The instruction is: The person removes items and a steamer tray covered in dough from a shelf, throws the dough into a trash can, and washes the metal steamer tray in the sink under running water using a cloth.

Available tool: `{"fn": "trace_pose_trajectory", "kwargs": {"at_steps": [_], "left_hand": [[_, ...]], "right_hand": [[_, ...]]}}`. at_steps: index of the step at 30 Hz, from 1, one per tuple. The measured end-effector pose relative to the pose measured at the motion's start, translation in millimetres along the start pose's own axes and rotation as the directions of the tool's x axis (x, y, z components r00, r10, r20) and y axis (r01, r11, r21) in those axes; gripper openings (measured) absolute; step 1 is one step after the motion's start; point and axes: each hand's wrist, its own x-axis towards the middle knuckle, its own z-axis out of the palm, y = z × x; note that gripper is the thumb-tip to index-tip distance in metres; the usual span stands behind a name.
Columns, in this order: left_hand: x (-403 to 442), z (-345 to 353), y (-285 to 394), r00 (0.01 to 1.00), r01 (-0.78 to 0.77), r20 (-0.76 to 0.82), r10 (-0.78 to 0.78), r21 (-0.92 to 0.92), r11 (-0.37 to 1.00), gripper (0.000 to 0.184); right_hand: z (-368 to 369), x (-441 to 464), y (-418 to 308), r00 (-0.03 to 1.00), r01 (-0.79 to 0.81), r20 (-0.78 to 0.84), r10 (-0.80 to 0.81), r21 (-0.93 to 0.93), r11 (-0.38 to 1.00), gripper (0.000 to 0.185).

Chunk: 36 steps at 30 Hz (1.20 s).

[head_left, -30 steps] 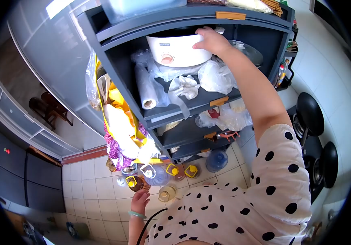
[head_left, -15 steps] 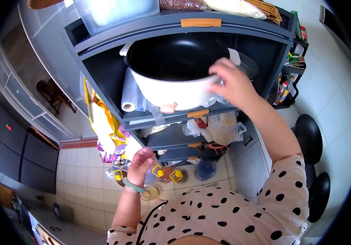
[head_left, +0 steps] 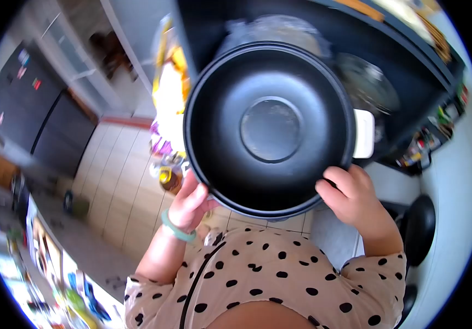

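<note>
Pot (head_left: 271, 130) | round, smooth, black inside | left grip (head_left: 188, 207), right grip (head_left: 351, 194) at rim (head_left: 271, 44)

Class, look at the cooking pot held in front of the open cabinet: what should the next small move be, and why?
Probably draw the cooking pot slightly closer to the polka-dot top. The left grip and right grip are at its near rim, one on each side, while its far rim overlaps the crumpled plastic in this view.
</note>
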Motion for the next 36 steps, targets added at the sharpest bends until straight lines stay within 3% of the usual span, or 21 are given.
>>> {"fn": "trace_pose_trajectory", "kwargs": {"at_steps": [3,4,5,7,9,11,16,22,26,29,36], "left_hand": [[-34.1,-18.3,-10.7,0.984,0.056,-0.162,-0.077,-0.131,0.99,0.058],[-47.2,-29.4,-10.0,0.971,0.128,-0.196,-0.139,-0.066,0.99,0.056],[-57.7,-33.5,-15.2,0.959,0.073,-0.269,-0.094,-0.088,0.993,0.053],[-83.4,-36.5,-7.3,0.89,0.115,-0.424,-0.168,-0.148,0.982,0.048],[-105.7,-46.2,-30.5,0.843,-0.008,-0.525,-0.113,-0.223,0.975,0.039],[-140.1,-48.1,-35.9,0.762,0.001,-0.634,-0.131,-0.201,0.98,0.041],[-195.8,-75.9,-57.3,0.52,-0.239,-0.849,-0.096,-0.252,0.938,0.045],[-281.4,-68.5,-44.1,0.303,-0.299,-0.949,-0.083,-0.178,0.938,0.048],[-339.6,-63.3,-47.0,0.04,-0.231,-0.998,-0.047,-0.055,0.971,0.048],[-374.1,-46.8,-46.1,-0.154,-0.237,-0.985,-0.074,-0.036,0.971,0.052],[-425.3,-19.8,-72.7,-0.471,-0.413,-0.877,-0.093,0.126,0.902,0.066]], "right_hand": [[13.2,14.4,-17.0,0.995,0.094,0.013,-0.094,0.029,0.995,0.02],[21.7,21.2,-21.2,0.99,0.141,0.001,-0.142,0.056,0.988,0.019],[31.2,28.3,-22.1,0.98,0.199,0.012,-0.201,0.089,0.976,0.019],[55.4,41.4,-27.3,0.947,0.309,0.047,-0.319,0.156,0.938,0.019],[73.8,54.3,-41.8,0.903,0.412,0.025,-0.43,0.24,0.879,0.021],[90.9,61.7,-64.2,0.868,0.455,0.053,-0.493,0.31,0.835,0.024],[144.5,118.8,-114.1,0.768,0.546,0.028,-0.64,0.493,0.677,0.033],[190.5,170.7,-196.8,0.647,0.59,-0.069,-0.759,0.676,0.441,0.034],[227.9,196.0,-268.8,0.583,0.544,-0.178,-0.793,0.811,0.218,0.034],[239.2,207.1,-331.2,0.54,0.516,-0.245,-0.805,0.852,0.087,0.034],[257.0,213.1,-459.1,0.365,0.469,-0.36,-0.858,0.868,-0.165,0.032]]}}
